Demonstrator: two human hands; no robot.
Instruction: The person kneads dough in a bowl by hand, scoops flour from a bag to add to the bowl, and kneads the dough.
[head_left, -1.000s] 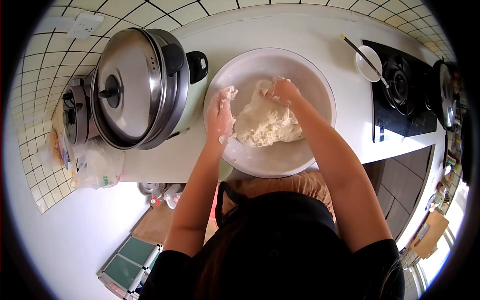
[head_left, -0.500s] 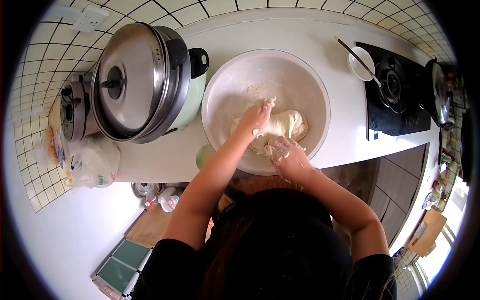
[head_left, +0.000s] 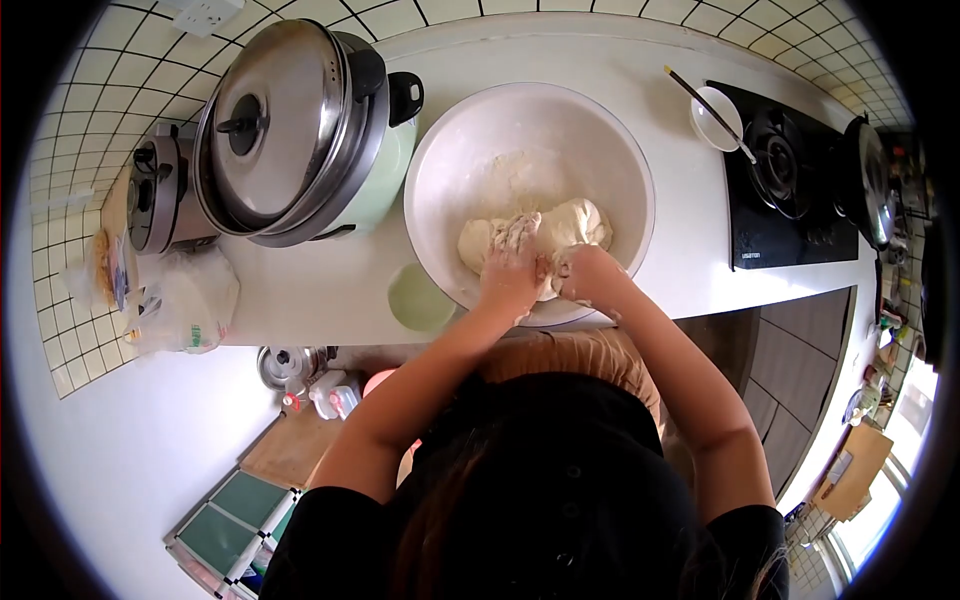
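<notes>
A wide white bowl (head_left: 460,150) stands on the counter. Inside it lies a pale, soft lump of dough (head_left: 580,222), bulging out to both sides of my hands. My left hand (head_left: 514,262) is on the dough's near middle, its floury fingers pressed together and bent over it. Close beside it, my right hand (head_left: 590,276) grips the dough's near right part with curled fingers, partly hidden by the hand itself. Bits of dough stick to both hands. Loose flour (head_left: 512,168) clings to the bowl's bottom beyond the dough.
Left of the bowl stands a large lidded pot (head_left: 290,120), with another cooker (head_left: 155,195) and a plastic bag (head_left: 185,300) beyond. A pale green round object (head_left: 420,298) sits by the bowl's near left rim. A white bowl with a utensil (head_left: 716,120) rests beside the black stove (head_left: 785,235).
Both hands have come together over the dough; the left moved nearer to me and the right moved up against it. The dough now bulges at both sides. The view has shifted slightly.
</notes>
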